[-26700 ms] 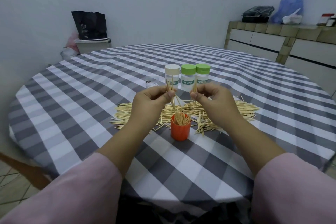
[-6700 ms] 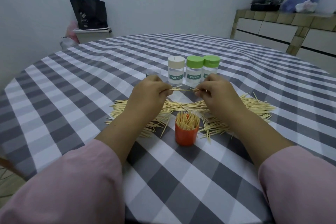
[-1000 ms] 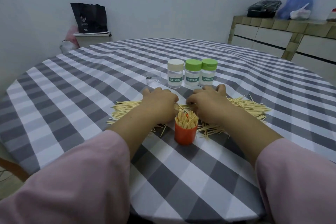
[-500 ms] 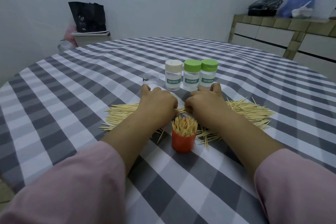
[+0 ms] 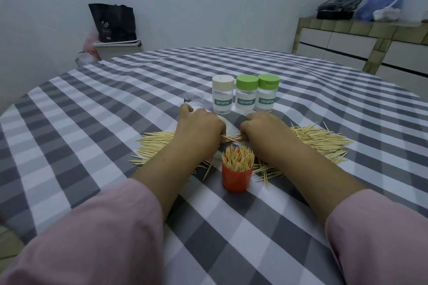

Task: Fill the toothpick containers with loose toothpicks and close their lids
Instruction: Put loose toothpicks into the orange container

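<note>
Currently both hands sit low on the loose toothpicks (image 5: 322, 141), a flat pile spread left to right across the checked tablecloth (image 5: 92, 122). Left hand (image 5: 199, 127) and right hand (image 5: 264, 129) each have fingers curled, and a small bundle of picks (image 5: 231, 138) spans the gap between them, so I judge each is pinching one end of it.

Orange container (image 5: 236, 178): upright, open, just near of the hands, already packed with picks standing on end. Its lid: cannot identify for certain; a clear cap (image 5: 194, 99) lies on the cloth left of the jars.

Three labelled jars, lids on, stand in a row just far of the hands: beige-lidded jar (image 5: 222, 97), then two green-lidded jars (image 5: 246, 97). Contents look clear, probably unfilled.

Risks, as judgement:
- Orange container is light and narrow; either wrist passing over it could tip it and spill the load.
- Little room left inside; forcing the bundle in could splay picks over the rim and block the lid.
- Uneven bundle ends would jam at the mouth.
- Knuckles are near the jars; lifting forward could knock them.
</note>
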